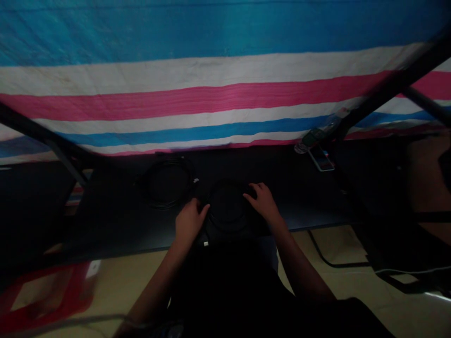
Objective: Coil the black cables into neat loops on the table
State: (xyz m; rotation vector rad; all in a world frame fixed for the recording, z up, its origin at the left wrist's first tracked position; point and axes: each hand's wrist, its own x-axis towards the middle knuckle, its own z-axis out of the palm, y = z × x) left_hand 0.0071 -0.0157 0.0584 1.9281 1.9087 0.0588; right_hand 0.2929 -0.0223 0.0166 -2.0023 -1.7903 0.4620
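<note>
A coil of black cable [225, 230] rests on the dark tabletop between my two hands, hard to pick out against the black surface. Its white plug end [206, 243] shows at the near table edge. My left hand [189, 219] is closed on the left side of the coil, thumb pointing right. On the opposite side, my right hand [261, 201] grips the coil with bent fingers; dimness hides part of the cable under them. A second black cable coil [165, 205] lies flat just to the left, with a small white connector [196, 180] at its right side.
Toward the back right, a plastic bottle [312, 139] lies tilted beside a phone [322, 158]. A striped tarp [225, 103] hangs behind the table, between dark metal frame bars [387, 89]. A red plastic stool [75, 291] stands on the floor at lower left.
</note>
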